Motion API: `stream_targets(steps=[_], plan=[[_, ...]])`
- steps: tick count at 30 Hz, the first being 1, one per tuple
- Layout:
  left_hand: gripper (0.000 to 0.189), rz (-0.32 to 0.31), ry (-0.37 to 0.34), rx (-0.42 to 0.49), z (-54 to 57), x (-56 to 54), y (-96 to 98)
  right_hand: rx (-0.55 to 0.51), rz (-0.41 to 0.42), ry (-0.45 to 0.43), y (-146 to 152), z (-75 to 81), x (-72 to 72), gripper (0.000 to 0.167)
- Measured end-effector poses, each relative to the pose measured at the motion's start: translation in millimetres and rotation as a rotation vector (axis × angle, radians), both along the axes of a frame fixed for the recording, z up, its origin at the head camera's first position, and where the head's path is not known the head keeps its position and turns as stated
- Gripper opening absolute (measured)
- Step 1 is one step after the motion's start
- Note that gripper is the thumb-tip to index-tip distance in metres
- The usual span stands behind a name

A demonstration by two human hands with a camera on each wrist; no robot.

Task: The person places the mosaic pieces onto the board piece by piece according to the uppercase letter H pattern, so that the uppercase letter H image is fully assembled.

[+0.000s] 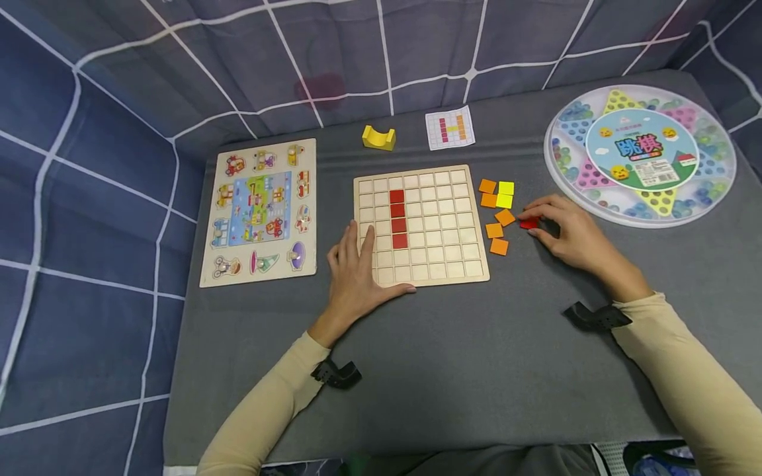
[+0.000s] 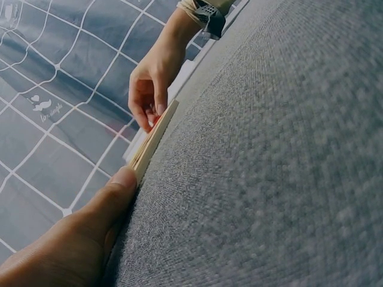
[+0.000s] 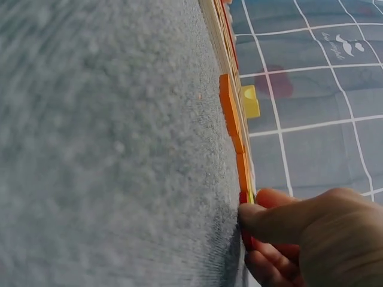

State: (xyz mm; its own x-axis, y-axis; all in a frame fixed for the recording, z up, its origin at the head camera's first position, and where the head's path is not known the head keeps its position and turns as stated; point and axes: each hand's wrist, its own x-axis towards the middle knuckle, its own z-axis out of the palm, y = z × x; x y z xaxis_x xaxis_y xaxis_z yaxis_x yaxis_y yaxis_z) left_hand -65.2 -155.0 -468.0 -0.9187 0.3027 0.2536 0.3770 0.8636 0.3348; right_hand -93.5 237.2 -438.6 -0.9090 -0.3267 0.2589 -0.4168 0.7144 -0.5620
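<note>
A wooden grid board (image 1: 437, 271) lies flat on the grey table, with several red square tiles (image 1: 399, 225) set in one column on its left side. My left hand (image 1: 352, 274) rests on the board's lower left corner, fingers spread over the left edge and thumb along the front edge. To the right of the board, my right hand (image 1: 568, 231) pinches a red tile (image 1: 528, 223) between thumb and fingers, close to the table. Several loose orange tiles (image 1: 494, 231) and two yellow tiles (image 1: 505, 188) lie between board and right hand.
Behind the board stand a yellow curved block (image 1: 378, 139) and a pattern card (image 1: 450, 128) with coloured squares. A picture peg puzzle (image 1: 205, 277) lies to the left. At the right is a round Chinese checkers set (image 1: 639, 158). A tiled-pattern cloth (image 1: 428, 53) hangs behind the table.
</note>
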Motion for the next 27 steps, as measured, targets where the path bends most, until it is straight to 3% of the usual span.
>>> stream_targets(steps=[8, 27], plan=[[0.131, 0.005, -0.033, -0.014, 2.8, -1.2, 0.8, 0.007, -0.106, -0.026, 4.8, -2.0, 5.7, 0.032], [0.132, 0.014, -0.053, -0.018, 2.8, -0.7, 0.0, 0.02, -0.073, -0.043, 6.6, -6.1, 4.3, 0.03]])
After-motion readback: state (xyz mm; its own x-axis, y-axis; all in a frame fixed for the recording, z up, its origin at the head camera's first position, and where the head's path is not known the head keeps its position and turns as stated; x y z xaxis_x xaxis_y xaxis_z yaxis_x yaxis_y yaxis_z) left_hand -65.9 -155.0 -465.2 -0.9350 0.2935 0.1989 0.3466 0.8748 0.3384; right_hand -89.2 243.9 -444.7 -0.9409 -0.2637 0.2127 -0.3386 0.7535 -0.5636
